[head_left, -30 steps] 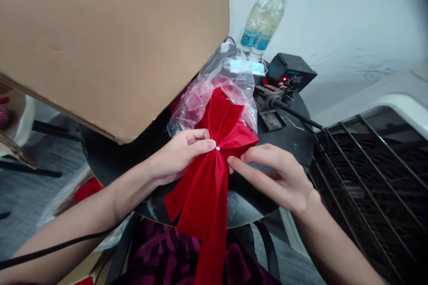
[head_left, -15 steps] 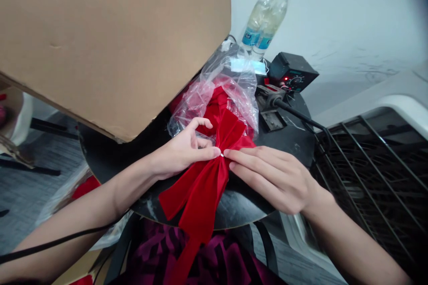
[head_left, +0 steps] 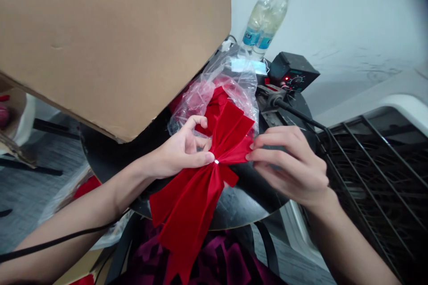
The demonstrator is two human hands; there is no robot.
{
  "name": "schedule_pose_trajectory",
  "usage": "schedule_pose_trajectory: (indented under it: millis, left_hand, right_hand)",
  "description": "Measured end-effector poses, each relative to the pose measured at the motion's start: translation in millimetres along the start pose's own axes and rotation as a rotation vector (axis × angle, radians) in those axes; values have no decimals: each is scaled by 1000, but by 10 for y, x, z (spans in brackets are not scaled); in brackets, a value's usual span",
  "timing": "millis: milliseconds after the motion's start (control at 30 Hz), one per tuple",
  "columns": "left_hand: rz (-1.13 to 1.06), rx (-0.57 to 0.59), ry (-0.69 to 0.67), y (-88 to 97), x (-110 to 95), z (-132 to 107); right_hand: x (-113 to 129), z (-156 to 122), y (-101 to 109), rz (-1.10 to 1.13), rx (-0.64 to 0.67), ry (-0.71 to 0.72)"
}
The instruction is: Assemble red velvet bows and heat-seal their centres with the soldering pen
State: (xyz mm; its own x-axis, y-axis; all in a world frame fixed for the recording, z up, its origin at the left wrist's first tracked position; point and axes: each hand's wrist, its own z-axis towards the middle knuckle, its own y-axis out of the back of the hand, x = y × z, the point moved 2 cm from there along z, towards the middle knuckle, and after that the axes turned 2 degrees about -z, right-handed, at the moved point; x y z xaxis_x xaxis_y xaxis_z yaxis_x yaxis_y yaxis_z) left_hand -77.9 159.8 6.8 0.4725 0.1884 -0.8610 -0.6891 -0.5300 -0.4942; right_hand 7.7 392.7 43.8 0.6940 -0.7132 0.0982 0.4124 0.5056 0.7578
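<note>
Bow [head_left: 190, 200], red and gathered by a white tie [head_left: 216, 161], is held over the near part of the black table [head_left: 244, 207], its tails hanging past the near edge. Left hand [head_left: 179, 151] pinches it beside the tie, index finger raised, while the right hand [head_left: 297, 164] has its fingertips drawn narrow on the bow's right edge. Just beyond sits a clear bag [head_left: 189, 109] with red cloth inside, and two bottles [head_left: 256, 20] stand farther back.

On the black table [head_left: 245, 207]: plastic bag [head_left: 189, 107] toward the far side, dial box [head_left: 290, 69] far right, apparently 2 bottles [head_left: 256, 20] farthest.
</note>
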Motion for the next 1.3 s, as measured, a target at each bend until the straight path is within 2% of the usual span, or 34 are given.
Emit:
schedule_pose_trajectory:
  millis: [133, 233, 333, 433, 500, 567, 633, 667, 700, 733, 800, 833, 933, 1000, 1067, 1167, 1233, 1300]
  left_hand:
    - [13, 75, 40, 19, 13, -20]
    - [-11, 69, 57, 20, 14, -17]
    - [-50, 63, 75, 15, 4, -18]
    - [-103, 76, 95, 23, -6, -27]
    - [-116, 85, 92, 35, -6, -24]
    - [-93, 52, 48, 51, -1, -6]
    - [-31, -38, -56, 67, 0, 22]
    - [7, -93, -121, 70, -1, 36]
    - [45, -147, -190, 71, -4, 49]
    - [80, -190, -255, 67, -6, 60]
    - [130, -244, -358, 55, -8, 76]
    - [149, -262, -398, 52, -9, 79]
    - [222, -313, -474, 67, -18, 70]
    - [279, -349, -508, 92, -32, 51]
    - [318, -375, -542, 109, -48, 29]
    - [303, -359, -549, 78, -48, 5]
    - [233, -334, -492, 22, -22, 1]
    - [141, -300, -396, -39, 17, 5]
  right_hand:
    - [-164, -79, 135, -8, 129, -14]
    - [-177, -111, 168, 26, 119, -115]
    - [-145, -132, 95, 172, 148, -222]
    - [-224, -174, 90, 215, 72, -255]
    - [-314, -206, 174, 73, 54, -229]
    - [-339, -227, 295, -188, 123, -215]
    - [-232, -226, 405, -408, 145, -283]
    - [-123, -218, 439, -433, 76, -355]
    - [7, -213, 443, -397, -28, -475]
    - [153, -206, 396, -258, -110, -568]
    - [423, -189, 136, 177, -27, -779]
    - [540, -173, -27, 349, 13, -838]
    - [724, -118, -434, 633, -75, -969]
    - [747, -95, -573, 745, -141, -1045]
    - [756, -98, -613, 868, -105, -1131]
    - [814, -143, -602, 1067, 59, -1241]
    - [866, -169, -583, 1048, 143, -1218]
    - [908, -173, -545, 925, 237, -1096]
